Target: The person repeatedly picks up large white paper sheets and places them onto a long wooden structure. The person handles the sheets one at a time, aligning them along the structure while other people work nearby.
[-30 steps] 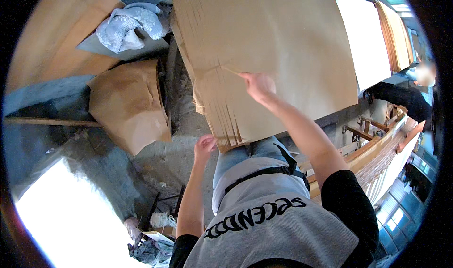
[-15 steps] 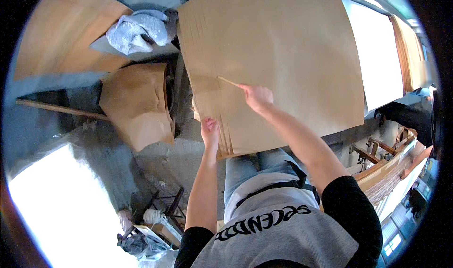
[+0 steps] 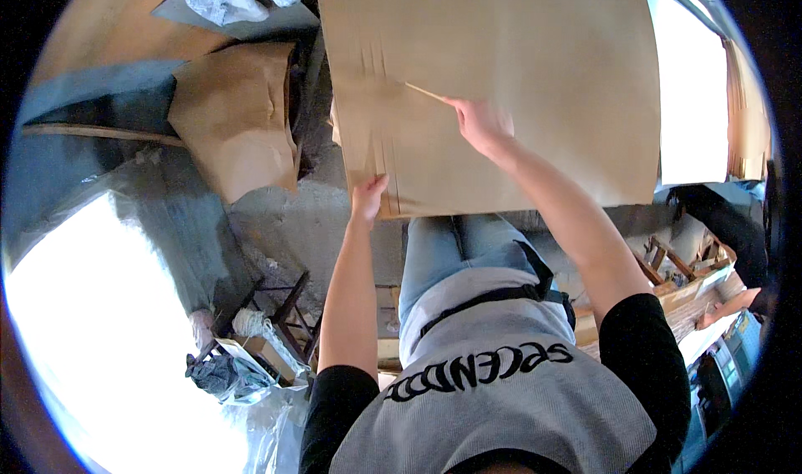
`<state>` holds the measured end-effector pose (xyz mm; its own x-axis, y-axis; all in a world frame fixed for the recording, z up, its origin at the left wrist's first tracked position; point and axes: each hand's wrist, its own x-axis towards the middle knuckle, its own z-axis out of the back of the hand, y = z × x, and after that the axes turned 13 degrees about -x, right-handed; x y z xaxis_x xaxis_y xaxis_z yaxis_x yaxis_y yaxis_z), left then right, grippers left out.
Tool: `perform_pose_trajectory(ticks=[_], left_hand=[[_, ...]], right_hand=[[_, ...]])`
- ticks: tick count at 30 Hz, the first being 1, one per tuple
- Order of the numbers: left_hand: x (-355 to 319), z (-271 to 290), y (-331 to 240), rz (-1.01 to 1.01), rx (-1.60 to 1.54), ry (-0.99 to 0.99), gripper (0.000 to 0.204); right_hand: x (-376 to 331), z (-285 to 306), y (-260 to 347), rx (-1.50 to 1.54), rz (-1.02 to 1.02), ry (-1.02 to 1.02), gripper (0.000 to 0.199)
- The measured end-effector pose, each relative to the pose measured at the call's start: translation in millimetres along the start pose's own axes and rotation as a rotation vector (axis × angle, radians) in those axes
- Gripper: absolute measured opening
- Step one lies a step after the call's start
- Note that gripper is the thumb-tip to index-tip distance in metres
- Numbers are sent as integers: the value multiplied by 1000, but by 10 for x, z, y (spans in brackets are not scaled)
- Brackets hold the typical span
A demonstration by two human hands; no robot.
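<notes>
Left hand point(image 3: 368, 197) gripping bottom edge of cardboard sheet point(image 3: 518, 73), right hand point(image 3: 478, 123) closed on thin stick point(image 3: 424, 93) touching the sheet, paper bag point(image 3: 238, 115) at left

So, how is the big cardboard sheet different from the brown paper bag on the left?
The cardboard sheet is flat and smooth; the paper bag is creased and crumpled. The sheet is much larger. The left hand grips the sheet's lower edge and the right hand presses a thin stick on it; nothing touches the bag. Both are brown.
</notes>
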<state>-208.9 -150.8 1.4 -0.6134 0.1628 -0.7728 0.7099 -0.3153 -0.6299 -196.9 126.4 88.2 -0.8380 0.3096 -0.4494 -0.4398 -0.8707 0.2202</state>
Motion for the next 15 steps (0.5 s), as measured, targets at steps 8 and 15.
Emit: perform_pose_trajectory(ticks=[8,15], left_hand=[[63,28,75,-45,-27,79,26],[-20,86,-94,70,-102,258,29]], right_hand=[[-399,-60,204,-53,-48,-53,29],[-497,-406,248,-27,-75,-143,29]])
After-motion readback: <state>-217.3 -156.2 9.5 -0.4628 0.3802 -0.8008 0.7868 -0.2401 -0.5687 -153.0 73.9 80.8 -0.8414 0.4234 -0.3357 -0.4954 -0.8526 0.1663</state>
